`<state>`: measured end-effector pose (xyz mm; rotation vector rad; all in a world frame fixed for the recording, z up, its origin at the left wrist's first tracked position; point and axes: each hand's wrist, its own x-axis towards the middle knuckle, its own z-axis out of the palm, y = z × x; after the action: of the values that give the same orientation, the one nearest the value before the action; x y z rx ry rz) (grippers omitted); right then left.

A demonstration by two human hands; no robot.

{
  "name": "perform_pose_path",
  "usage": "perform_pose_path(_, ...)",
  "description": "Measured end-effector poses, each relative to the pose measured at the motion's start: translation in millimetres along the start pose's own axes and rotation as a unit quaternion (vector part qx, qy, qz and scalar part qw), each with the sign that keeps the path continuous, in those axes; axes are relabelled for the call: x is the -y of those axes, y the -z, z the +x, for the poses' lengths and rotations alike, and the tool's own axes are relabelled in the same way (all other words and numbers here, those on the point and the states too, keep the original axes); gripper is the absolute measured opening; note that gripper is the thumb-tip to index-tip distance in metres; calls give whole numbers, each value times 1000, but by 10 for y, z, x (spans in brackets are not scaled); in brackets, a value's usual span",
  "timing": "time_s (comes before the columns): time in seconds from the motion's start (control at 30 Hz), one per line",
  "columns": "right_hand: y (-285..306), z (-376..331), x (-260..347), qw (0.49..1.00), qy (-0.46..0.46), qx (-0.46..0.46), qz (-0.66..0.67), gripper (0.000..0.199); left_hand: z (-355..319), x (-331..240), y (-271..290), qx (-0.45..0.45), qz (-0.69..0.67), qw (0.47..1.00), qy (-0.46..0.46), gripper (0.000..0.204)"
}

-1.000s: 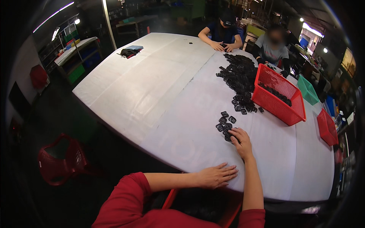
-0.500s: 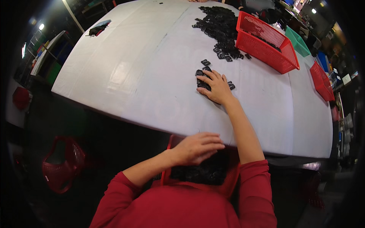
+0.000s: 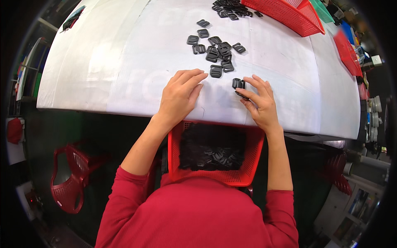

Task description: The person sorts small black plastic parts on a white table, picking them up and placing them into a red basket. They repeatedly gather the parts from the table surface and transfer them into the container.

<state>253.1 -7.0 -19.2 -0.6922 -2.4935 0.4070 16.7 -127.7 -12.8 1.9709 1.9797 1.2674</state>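
My right hand (image 3: 261,101) rests low over the white table and grips black plastic buckles (image 3: 237,83) between thumb and fingertips; how many it has is partly hidden. To the left, my left hand (image 3: 180,97) is open with its fingers stretched out and nothing in them. Its fingertips are close to a single flat buckle (image 3: 215,71). Just beyond the hands, several more slotted black buckles (image 3: 212,53) lie loosely spread, some overlapping. In front of my body, below the table edge, a red plastic basket (image 3: 174,153) holds many black buckles.
A larger pile of black buckles (image 3: 231,8) lies at the far side of the white table (image 3: 95,74). Near it stand a red basket (image 3: 289,16), a green basket (image 3: 321,11) and another red basket (image 3: 346,53). A dark red chair (image 3: 76,177) is at the lower left.
My view has dipped toward me. My right hand has come off the bunch of buckles and drawn nearer with some. The bunch is spread out, and my left hand has risen onto the table.
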Motion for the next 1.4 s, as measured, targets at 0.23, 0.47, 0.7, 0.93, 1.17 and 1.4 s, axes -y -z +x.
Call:
perform_pose_path(0.23, 163, 26, -52, 974, -181, 49, 125, 20, 276, 155, -356, 68, 139, 983, -94, 36)
perform_pose_path(0.47, 86, 285, -33, 991, -126, -28, 37, 34, 95, -20, -350, 68, 93, 985, -125, 28)
perform_pose_path(0.7, -461, 925, -83, 998, 0, -27, -52, 35, 469, 44, -315, 32, 111, 990, -86, 24)
perform_pose_path(0.93, -357, 764, -284, 994, 1, -105, -35, 11, 644, 372, -275, 65, 182, 980, -44, 37)
perform_pose_path(1.17, 78, 698, -569, 947, -269, -60, 164, 16, 504, 291, -360, 111, 186, 969, -115, 38)
perform_pose_path(1.4, 11, 939, -736, 986, -158, -33, -37, 17, 404, 152, -213, 94, 164, 976, -111, 33)
